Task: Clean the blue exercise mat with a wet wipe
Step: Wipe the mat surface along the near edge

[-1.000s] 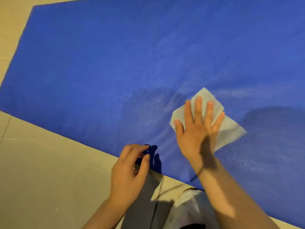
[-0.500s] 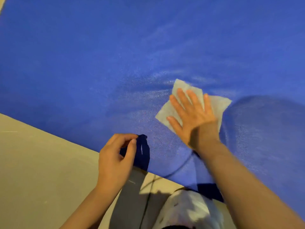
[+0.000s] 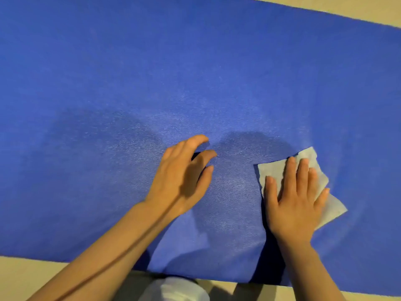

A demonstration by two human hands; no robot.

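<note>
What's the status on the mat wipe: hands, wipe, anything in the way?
Right hand flat, fingers straight, pressing wet wipe on blue mat. Left hand on mat, holding nothing. Nothing in the way in view.

A pale beige floor [image 3: 32, 276] is carrying the blue exercise mat [image 3: 152, 72], showing along the near edge and at the far right corner; the mat is lying flat across it, filling most of the view; a white wipe [image 3: 312, 161] is lying on the mat's right part.
</note>
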